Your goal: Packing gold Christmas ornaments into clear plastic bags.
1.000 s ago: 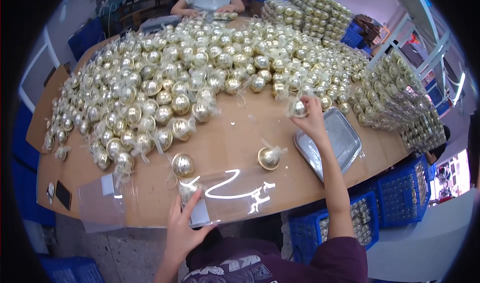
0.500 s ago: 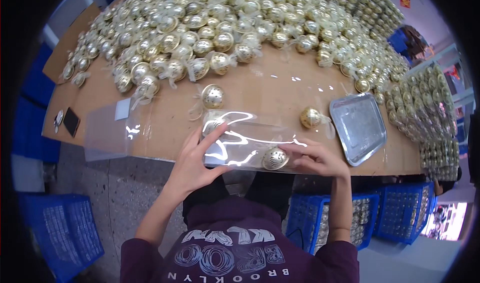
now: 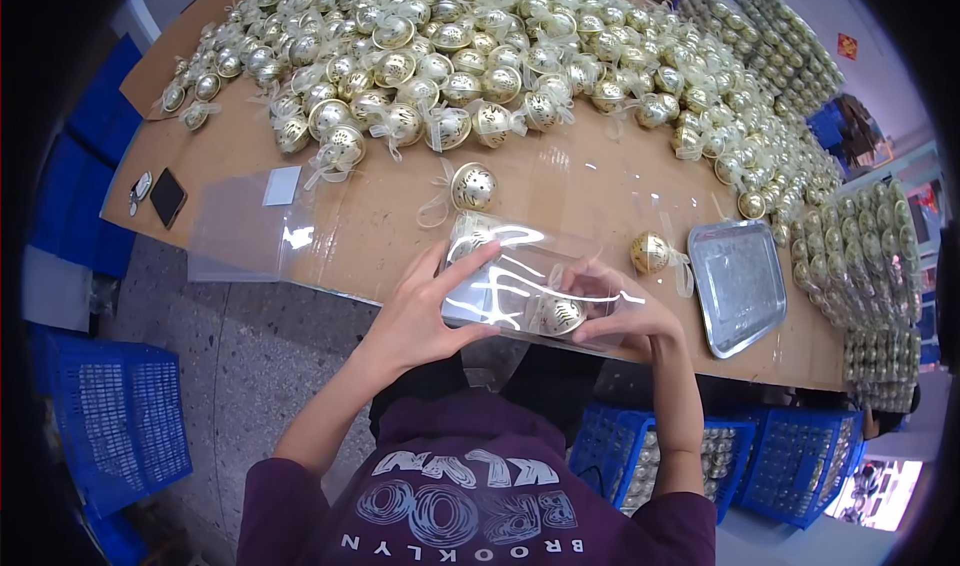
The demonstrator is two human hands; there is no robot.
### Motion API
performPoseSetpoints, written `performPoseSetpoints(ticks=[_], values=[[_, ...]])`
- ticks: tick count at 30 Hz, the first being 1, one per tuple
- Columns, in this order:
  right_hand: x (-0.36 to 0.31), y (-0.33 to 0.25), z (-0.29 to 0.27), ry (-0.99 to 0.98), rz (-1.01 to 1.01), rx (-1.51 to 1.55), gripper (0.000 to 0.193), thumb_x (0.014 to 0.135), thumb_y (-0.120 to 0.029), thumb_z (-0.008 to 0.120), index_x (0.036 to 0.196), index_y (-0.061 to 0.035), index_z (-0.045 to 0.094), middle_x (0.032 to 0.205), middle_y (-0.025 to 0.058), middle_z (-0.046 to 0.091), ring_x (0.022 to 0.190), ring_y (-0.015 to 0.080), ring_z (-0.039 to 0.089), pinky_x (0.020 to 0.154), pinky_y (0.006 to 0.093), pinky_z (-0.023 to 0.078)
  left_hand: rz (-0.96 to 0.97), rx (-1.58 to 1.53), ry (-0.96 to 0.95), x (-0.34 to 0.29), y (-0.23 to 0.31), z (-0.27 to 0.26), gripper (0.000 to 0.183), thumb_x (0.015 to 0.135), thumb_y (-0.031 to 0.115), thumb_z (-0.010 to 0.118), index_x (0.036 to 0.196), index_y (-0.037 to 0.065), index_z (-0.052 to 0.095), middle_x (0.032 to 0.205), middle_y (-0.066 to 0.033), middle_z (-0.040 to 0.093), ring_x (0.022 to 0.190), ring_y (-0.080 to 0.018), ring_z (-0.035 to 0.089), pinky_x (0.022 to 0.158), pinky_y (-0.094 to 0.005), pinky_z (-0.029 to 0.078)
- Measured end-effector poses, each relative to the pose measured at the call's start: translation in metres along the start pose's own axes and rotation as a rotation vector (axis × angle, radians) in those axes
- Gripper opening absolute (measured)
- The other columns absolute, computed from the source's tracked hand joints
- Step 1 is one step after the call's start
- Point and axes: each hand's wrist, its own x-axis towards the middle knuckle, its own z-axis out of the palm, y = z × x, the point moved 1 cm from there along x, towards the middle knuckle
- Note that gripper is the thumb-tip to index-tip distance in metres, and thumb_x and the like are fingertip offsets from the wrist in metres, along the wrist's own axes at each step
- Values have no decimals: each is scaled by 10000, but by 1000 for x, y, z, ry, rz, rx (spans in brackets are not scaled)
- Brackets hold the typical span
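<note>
— What do our hands hold?
— Our left hand point(image 3: 420, 311) and right hand point(image 3: 625, 311) each keep a clenched grip on a clear plastic box point(image 3: 520, 286), a gold ball point(image 3: 556, 315) inside it, above the surface's point(image 3: 600, 191) near edge.

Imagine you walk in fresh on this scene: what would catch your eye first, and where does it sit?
First, the huge heap of gold ball ornaments covering the far half of the brown table. Next, at the near edge, the left hand and right hand hold a clear plastic box with a gold ball in it. A silver tray lies to its right.
</note>
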Motion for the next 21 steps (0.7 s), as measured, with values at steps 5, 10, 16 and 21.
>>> performPoseSetpoints(ticks=[5,10,16,21], values=[[-48,10,-19,297,-156,-92,694,652,-75,819,1246,-52,461,1150,23,520,1073,128,525,884,285,457,15,-47,-23,2,1,3,816,629,209,828,1369,200,485,1285,-200,493,1173,-385,486,987,-430,406],[-110,11,1,914,-103,-1080,609,569,-79,845,1122,-23,596,1096,122,488,972,258,513,850,344,456,-63,0,8,-2,6,2,854,598,134,840,1372,145,479,1275,-176,517,1163,-351,509,967,-414,421],[-126,19,19,955,-105,-734,732,618,-115,843,1285,-69,543,1174,127,496,1024,250,556,872,326,477,-28,12,-9,5,6,8,850,622,93,807,1394,132,454,1276,-148,534,1141,-296,546,950,-394,458],[-116,30,9,783,-101,-423,688,695,-97,811,1318,-85,519,1284,96,505,1048,151,556,856,275,482,-65,32,-27,6,7,8,857,617,100,813,1394,128,454,1290,-144,528,1147,-298,540,951,-392,455]])
